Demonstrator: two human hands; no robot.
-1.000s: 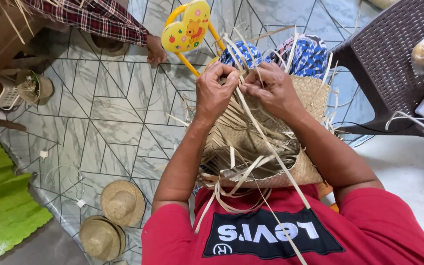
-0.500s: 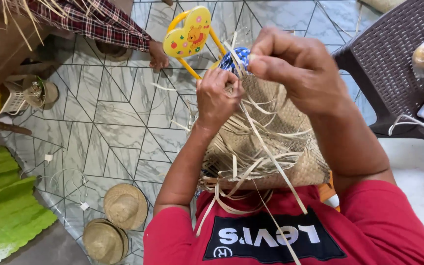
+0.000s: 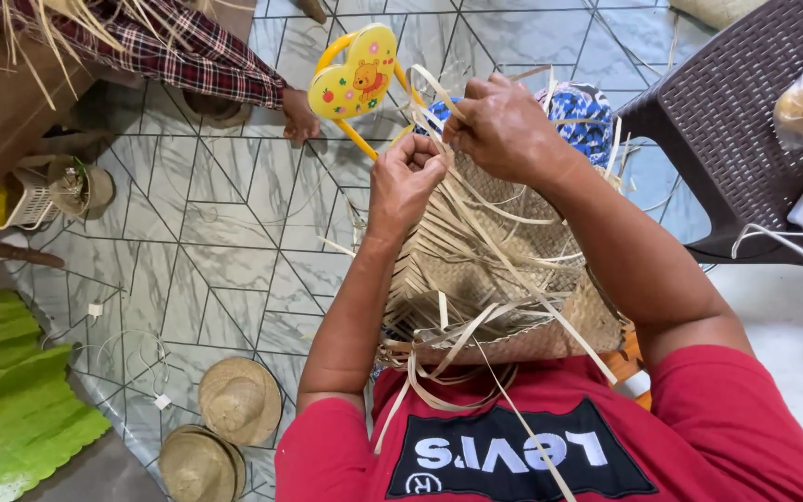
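Observation:
A half-woven straw hat [image 3: 513, 297] rests on my lap, loose pale strips sticking out all round it. My left hand [image 3: 404, 177] is clenched on a few strips at the hat's far edge. My right hand [image 3: 504, 125] sits just right of it and slightly higher, fingers closed on other strips [image 3: 439, 88] that fan upward. The two hands almost touch above the weave. A long strip trails down across my red shirt [image 3: 532, 455].
Two finished straw hats [image 3: 239, 400] lie on the tiled floor at lower left beside a green mat [image 3: 11, 381]. A yellow child's chair [image 3: 360, 74] stands ahead. Another person's plaid sleeve and hand [image 3: 297, 116] reach in at top. A dark wicker chair [image 3: 745, 121] stands right.
My right hand has dropped from its raised pull back down to the hat's edge, close to my left hand. The left hand has stayed clenched at nearly the same spot.

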